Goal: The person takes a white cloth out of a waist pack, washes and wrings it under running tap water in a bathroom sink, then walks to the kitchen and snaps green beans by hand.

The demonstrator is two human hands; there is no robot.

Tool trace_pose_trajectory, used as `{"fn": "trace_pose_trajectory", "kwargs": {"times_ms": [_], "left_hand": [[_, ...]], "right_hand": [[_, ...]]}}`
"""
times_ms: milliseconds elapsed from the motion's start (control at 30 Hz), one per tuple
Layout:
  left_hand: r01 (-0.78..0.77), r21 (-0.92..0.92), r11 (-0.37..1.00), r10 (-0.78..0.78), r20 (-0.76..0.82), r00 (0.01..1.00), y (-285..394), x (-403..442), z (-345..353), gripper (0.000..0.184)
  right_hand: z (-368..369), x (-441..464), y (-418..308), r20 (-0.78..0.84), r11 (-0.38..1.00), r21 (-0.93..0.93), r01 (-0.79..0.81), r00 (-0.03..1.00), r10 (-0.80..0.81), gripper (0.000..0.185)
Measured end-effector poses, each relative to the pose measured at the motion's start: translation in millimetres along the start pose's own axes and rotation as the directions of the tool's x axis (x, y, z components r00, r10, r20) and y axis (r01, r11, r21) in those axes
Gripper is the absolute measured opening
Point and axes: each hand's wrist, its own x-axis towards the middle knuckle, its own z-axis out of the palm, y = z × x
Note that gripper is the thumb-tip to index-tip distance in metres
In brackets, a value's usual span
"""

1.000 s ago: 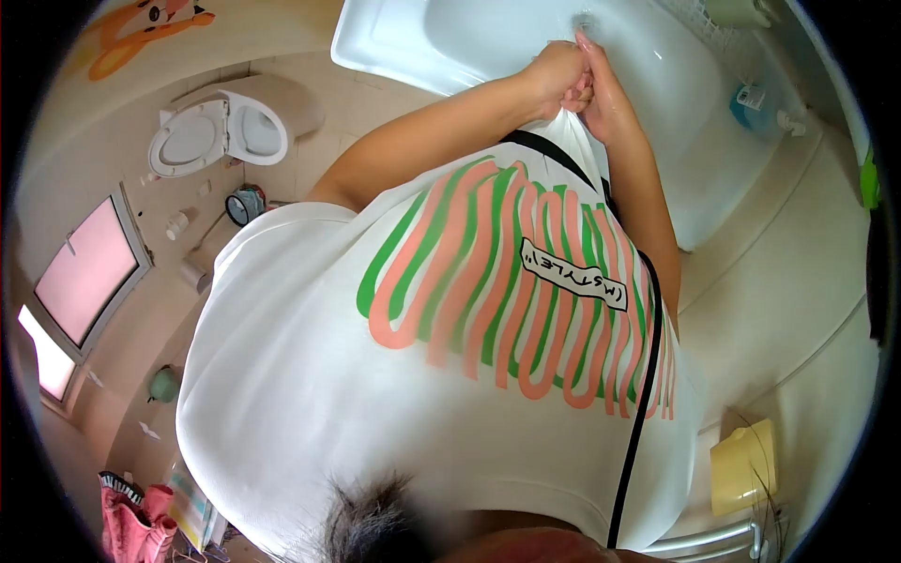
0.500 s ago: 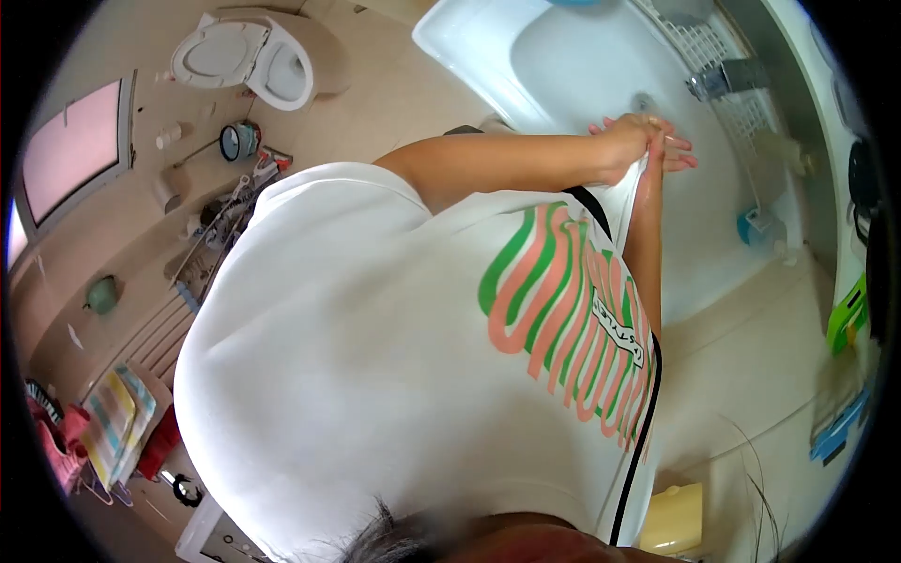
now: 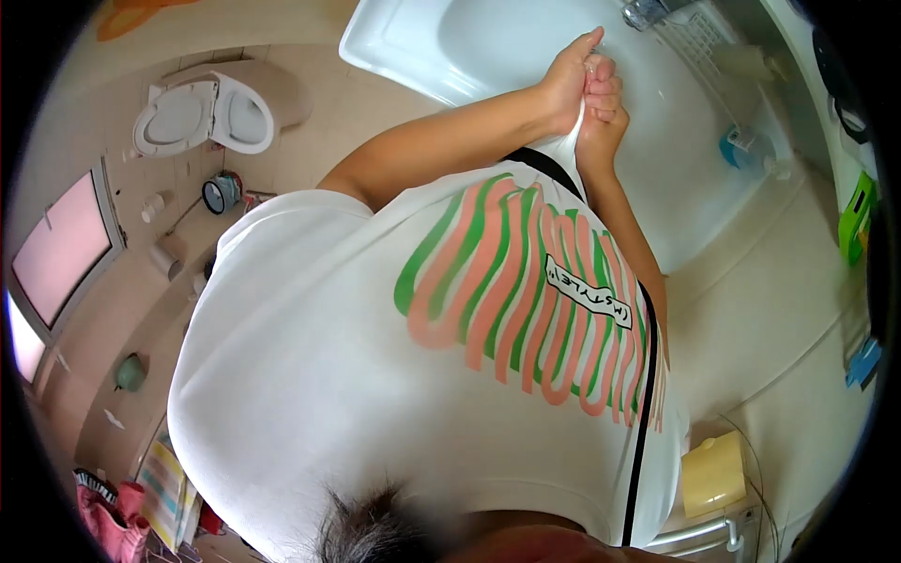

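Note:
My left hand (image 3: 566, 83) and my right hand (image 3: 601, 94) are pressed together over the white washbasin. The right fingers are curled in, while the left thumb points up and most left fingers are hidden behind the right hand. A stretched point of my white T-shirt's hem (image 3: 572, 143) runs up between the wrists into the two closed hands. How much cloth lies inside them is hidden. Both hands look wet. The washbasin (image 3: 389, 42) stands beyond and below them, its rim close to my left forearm.
A faucet (image 3: 644, 13) and a white rack (image 3: 699, 38) are at the upper right. A blue item (image 3: 737, 147) sits beside the basin. An open toilet (image 3: 246, 120) stands at the left. A yellow container (image 3: 713, 474) is at the lower right, near a metal rail (image 3: 690, 533).
The view has shifted, so the toilet sits lower and the hands appear further up and left. The hands' extended fingers have curled in, and the left thumb now points up.

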Motion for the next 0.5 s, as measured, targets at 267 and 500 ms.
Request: {"fn": "trace_pose_trajectory", "kwargs": {"times_ms": [267,500], "left_hand": [[0.009,0.153,0.988,0.018,-0.174,0.985,-2.6,5.5,11.8,0.040],[0.037,0.176,0.984,-0.011,-0.146,0.989,-6.4,13.6,3.7,0.040]], "right_hand": [[-3.9,-0.6,0.8,-0.044,0.991,-0.064,-0.122,0.992,0.119,0.006],[-6.0,0.2,-4.3,-0.089,0.981,-0.171,-0.096,0.993,0.082,0.009]]}}
